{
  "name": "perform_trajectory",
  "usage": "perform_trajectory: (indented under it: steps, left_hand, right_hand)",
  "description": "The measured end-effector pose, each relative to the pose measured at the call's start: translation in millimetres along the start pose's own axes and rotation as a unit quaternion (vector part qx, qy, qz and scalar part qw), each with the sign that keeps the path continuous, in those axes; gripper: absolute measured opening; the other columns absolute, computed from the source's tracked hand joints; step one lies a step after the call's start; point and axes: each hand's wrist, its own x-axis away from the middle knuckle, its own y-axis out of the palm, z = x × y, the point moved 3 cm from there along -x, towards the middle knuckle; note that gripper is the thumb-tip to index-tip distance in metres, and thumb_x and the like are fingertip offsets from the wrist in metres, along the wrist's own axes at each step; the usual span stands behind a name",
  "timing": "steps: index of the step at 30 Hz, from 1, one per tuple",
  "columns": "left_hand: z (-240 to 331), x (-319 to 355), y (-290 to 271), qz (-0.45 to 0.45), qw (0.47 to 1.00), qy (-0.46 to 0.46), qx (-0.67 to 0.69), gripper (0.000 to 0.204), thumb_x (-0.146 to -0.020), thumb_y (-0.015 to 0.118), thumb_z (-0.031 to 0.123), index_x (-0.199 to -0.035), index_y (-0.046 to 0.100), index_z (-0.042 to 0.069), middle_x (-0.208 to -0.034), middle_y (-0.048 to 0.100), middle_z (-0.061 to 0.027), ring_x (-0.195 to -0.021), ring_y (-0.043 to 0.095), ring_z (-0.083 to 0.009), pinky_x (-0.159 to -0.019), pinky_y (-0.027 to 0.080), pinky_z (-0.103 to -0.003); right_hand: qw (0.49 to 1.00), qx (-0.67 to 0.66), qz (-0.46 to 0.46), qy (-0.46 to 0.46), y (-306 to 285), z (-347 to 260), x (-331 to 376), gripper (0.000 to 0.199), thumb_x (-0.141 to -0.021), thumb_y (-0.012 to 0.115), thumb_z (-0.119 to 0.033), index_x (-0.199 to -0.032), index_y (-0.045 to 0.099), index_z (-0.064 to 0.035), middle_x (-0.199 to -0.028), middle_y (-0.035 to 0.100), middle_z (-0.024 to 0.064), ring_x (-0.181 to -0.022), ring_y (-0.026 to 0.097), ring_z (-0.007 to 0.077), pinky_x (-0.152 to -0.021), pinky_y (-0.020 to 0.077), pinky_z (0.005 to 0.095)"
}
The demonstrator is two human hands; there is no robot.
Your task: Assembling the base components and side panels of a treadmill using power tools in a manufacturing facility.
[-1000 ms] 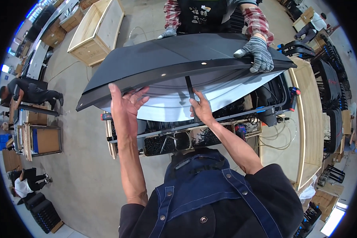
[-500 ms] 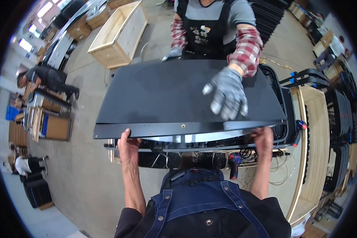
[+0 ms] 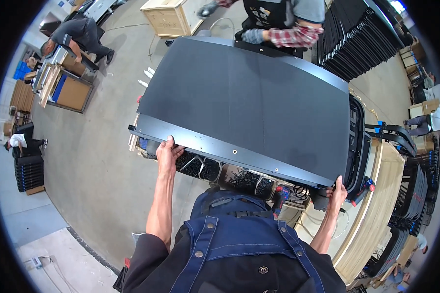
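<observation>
A large dark grey panel (image 3: pixel 249 97) with a bare, bluish metal edge strip lies across the workstand before me. The strip has several small holes. My left hand (image 3: pixel 167 155) grips the near edge toward its left end, thumb on top and fingers underneath. At the near right corner, my right hand (image 3: pixel 337 195) is closed on the same edge, thumb up. The fingers under the panel are mostly hidden. Across from me, a co-worker's gloved hand (image 3: pixel 252 36) is close to the far edge.
Trays of black screws (image 3: pixel 242 179) sit below the near edge, beside a red-and-blue cordless driver (image 3: pixel 279 198). Another driver (image 3: pixel 364 190) rests right of the panel. A long wooden crate (image 3: pixel 371 215) stands at right, stacked black frames (image 3: pixel 357 41) at far right, a wooden box (image 3: pixel 171 18) behind.
The panel now appears slanted, its right end nearer me. My right hand has moved right and down to the corner. The co-worker's gloved hand has left the panel's top.
</observation>
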Motion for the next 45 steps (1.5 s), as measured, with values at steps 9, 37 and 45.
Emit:
perform_trajectory:
  steps: [9,37,45]
  left_hand:
    - [-5.1,5.5,-14.1,-0.012,0.999,0.027,-0.028,0.036,-0.101,0.06,0.039,-0.106,0.062,0.003,-0.093,0.072,-0.0109,-0.082,0.07,-0.019,-0.081,0.056,-0.036]
    - [91.1,-24.7,-84.4,0.105,0.833,0.359,-0.409,0.053,-0.089,0.074,0.022,-0.133,0.055,0.002,-0.098,0.068,-0.012,-0.087,0.068,-0.0301,-0.079,0.055,-0.041]
    - [141.8,-90.8,-60.6,-0.076,0.647,0.559,-0.512,0.028,-0.087,0.052,-0.003,-0.112,0.064,0.005,-0.097,0.07,-0.0193,-0.087,0.069,-0.0389,-0.072,0.053,-0.049]
  right_hand:
    - [0.994,0.109,-0.003,-0.025,6.1,22.9,9.3,0.06,-0.096,0.059,-0.06,-0.079,0.059,-0.0027,-0.053,0.054,0.0041,-0.04,0.049,0.0109,-0.036,0.0358,0.0244]
    - [0.834,0.432,-0.056,-0.337,9.8,-31.3,67.7,0.099,-0.065,0.086,-0.011,-0.15,0.036,-0.0081,-0.134,0.056,0.0213,-0.116,0.061,0.039,-0.092,0.0515,0.0448]
    - [0.832,0.473,-0.087,-0.275,28.4,-47.0,72.1,0.104,-0.058,0.086,-0.018,-0.152,0.041,-0.0236,-0.123,0.054,0.0186,-0.118,0.056,0.0408,-0.098,0.0473,0.0461]
